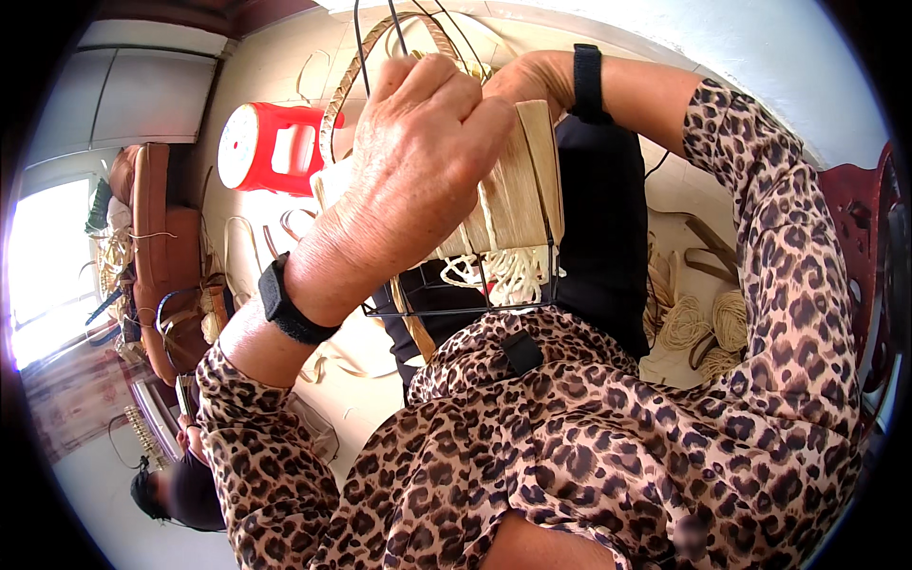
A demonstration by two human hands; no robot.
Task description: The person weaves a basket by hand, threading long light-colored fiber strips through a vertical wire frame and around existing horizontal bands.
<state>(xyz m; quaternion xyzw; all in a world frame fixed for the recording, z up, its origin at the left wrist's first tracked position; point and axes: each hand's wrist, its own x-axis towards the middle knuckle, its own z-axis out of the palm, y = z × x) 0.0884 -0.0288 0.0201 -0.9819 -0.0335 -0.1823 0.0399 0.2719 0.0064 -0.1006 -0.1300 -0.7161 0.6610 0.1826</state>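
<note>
A half-woven basket (534, 180) on a black wire frame rests on my lap, with flat tan strips covering its side. Below them, a bunch of pale cords (513, 275) hangs inside the frame's lower edge. Across the upper part of the basket my left hand (427, 142) is closed, fingers curled down; whatever they grip is hidden beneath it. My right hand (532, 78) reaches over the basket's far right corner, its fingers out of sight behind the left hand. A braided handle (344, 85) arches up at the far left of the basket, and bare wires stick up beside it.
A red stool with a white top (275, 147) lies on its side at the left. Coils of pale cord (708, 321) and tan strips sit on the floor at the right. A brown sofa (157, 247) holds more fibre; another person (190, 484) is at lower left.
</note>
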